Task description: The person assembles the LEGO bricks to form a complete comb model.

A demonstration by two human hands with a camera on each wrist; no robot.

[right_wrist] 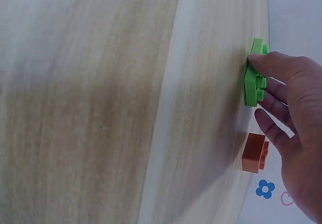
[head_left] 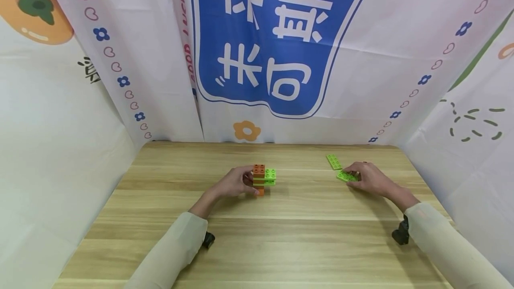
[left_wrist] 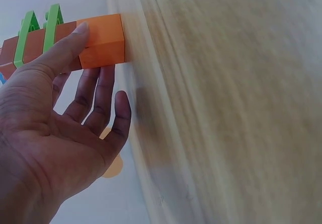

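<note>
My left hand (head_left: 237, 183) grips a stack of toy building bricks (head_left: 259, 175) from its left side, thumb on the near face. Orange and reddish-brown bricks alternate in it with two thin green plates (head_left: 270, 173), which stick out to the right. In the left wrist view the thumb lies by the bright orange bottom brick (left_wrist: 103, 43), close over the table. Over on the right, my right hand (head_left: 371, 179) pinches a green studded plate (head_left: 344, 176) between thumb and fingers. A second green plate (head_left: 333, 162) lies just behind it.
A reddish-brown brick (right_wrist: 254, 153) stands on the table beyond the right hand, hidden in the head view. The wooden table (head_left: 281, 244) ends at a printed cloth backdrop (head_left: 341, 124), with white cloth on both sides. Each wrist carries a small black camera (head_left: 400, 234).
</note>
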